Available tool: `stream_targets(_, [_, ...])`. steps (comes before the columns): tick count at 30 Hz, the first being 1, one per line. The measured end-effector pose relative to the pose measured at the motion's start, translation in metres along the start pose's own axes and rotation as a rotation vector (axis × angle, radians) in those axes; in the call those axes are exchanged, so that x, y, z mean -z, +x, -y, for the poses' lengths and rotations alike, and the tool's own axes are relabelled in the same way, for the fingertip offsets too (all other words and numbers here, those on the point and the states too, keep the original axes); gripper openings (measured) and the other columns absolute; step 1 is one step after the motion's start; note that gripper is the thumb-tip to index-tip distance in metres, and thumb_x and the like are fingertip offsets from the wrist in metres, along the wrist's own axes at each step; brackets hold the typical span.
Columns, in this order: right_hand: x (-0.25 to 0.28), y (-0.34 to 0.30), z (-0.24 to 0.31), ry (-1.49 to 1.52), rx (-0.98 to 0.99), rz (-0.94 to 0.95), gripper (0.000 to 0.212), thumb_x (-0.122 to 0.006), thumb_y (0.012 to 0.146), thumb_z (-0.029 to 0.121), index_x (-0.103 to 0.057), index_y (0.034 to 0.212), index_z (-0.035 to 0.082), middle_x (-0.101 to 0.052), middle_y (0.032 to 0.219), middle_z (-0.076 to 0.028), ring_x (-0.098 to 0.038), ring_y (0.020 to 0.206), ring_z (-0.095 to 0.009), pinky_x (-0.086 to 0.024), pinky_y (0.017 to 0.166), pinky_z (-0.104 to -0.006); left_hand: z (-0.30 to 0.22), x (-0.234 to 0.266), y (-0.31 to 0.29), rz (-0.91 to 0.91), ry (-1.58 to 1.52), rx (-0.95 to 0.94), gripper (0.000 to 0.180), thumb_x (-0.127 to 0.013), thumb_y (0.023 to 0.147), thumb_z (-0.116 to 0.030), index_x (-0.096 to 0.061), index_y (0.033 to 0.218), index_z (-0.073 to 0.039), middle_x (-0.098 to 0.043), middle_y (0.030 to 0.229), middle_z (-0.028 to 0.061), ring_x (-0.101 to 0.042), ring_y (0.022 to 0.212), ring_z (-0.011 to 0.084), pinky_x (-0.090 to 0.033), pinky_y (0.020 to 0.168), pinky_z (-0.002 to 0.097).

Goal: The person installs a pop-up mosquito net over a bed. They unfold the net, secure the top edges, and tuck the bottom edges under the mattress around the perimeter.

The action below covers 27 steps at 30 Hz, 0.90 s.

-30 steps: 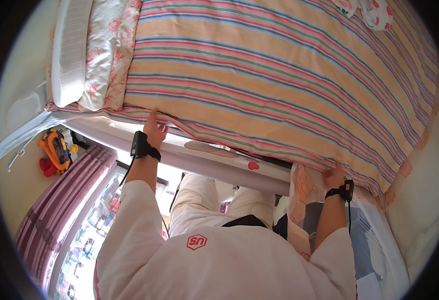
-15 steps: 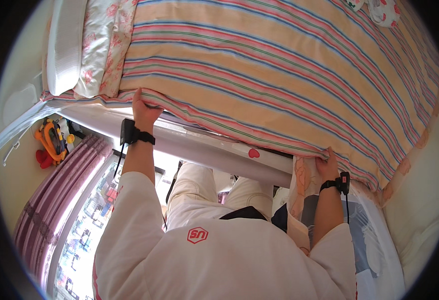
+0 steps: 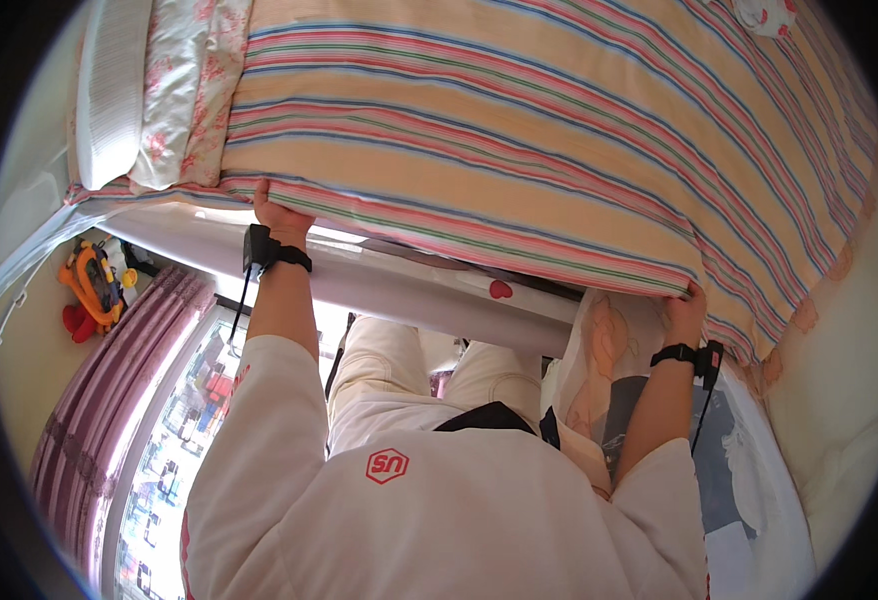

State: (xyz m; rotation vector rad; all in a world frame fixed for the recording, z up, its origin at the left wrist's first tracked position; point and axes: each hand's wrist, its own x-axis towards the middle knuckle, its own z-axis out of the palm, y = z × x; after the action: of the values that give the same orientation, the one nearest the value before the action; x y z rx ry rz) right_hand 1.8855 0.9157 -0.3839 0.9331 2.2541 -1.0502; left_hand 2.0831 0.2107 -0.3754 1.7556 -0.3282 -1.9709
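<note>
A striped bed sheet in peach, red, blue and green covers the bed ahead of me. My left hand grips its near edge, close to the folded floral bedding. Farther right, my right hand is closed on the same edge, near the bed's right-hand corner. Between the two hands the edge runs fairly straight and taut. Below it shows the pale bed frame with a red heart on it. The fingertips of both hands are partly hidden by the fabric.
White folded bedding and a floral quilt lie at the bed's left end. A purple curtain hangs by a bright window at left, near orange toys. Sheer netting hangs by my right arm.
My right hand has moved right and slightly up along with the sheet's edge, which looks straighter. My left hand keeps its grip; the whole view has shifted a little.
</note>
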Motion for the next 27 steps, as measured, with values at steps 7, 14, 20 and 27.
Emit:
stream_targets(7, [-0.025, 0.010, -0.058, 0.723, -0.456, -0.044, 0.021, -0.057, 0.086, 0.000, -0.060, 0.107, 0.002, -0.064, 0.104, -0.011, -0.062, 0.092, -0.027, -0.055, 0.080, -0.0379, 0.003, 0.020, 0.040, 0.062, 0.151, 0.037, 0.011, -0.052, 0.088, -0.018, -0.059, 0.091, -0.011, -0.062, 0.087, 0.0004, -0.060, 0.077, 0.0159, -0.050, 0.065, 0.0287])
stream_targets(14, [-0.021, -0.010, -0.081, 0.427, -0.460, 0.020, 0.020, -0.056, 0.087, 0.000, -0.063, 0.106, -0.001, -0.064, 0.095, -0.012, -0.062, 0.086, -0.023, -0.054, 0.075, -0.0330, -0.001, 0.065, 0.069, -0.254, 0.279, -0.040, 0.010, -0.052, 0.087, -0.016, -0.056, 0.086, -0.007, -0.047, 0.065, 0.0007, -0.046, 0.055, 0.0176, -0.050, 0.061, 0.0306])
stream_targets(20, [-0.028, -0.031, -0.040, 0.083, -0.212, 0.142, 0.021, -0.062, 0.087, 0.006, -0.060, 0.107, 0.000, -0.062, 0.099, -0.014, -0.062, 0.091, -0.027, -0.055, 0.082, -0.0385, -0.026, 0.113, 0.101, 0.172, 1.863, -0.540, 0.022, -0.057, 0.087, -0.018, -0.056, 0.105, -0.006, -0.066, 0.093, 0.0099, -0.061, 0.084, 0.0237, -0.051, 0.073, 0.0371])
stream_targets(27, [-0.099, -0.103, 0.078, -0.043, -0.372, -0.040, 0.067, -0.071, 0.078, 0.024, -0.045, 0.136, 0.002, -0.053, 0.127, -0.018, -0.055, 0.112, -0.031, -0.046, 0.091, -0.0422, -0.040, 0.070, 0.050, -0.144, 2.305, -0.660, 0.061, -0.066, 0.074, -0.008, -0.043, 0.129, -0.001, -0.066, 0.101, 0.0168, -0.064, 0.095, 0.0308, -0.052, 0.078, 0.0380])
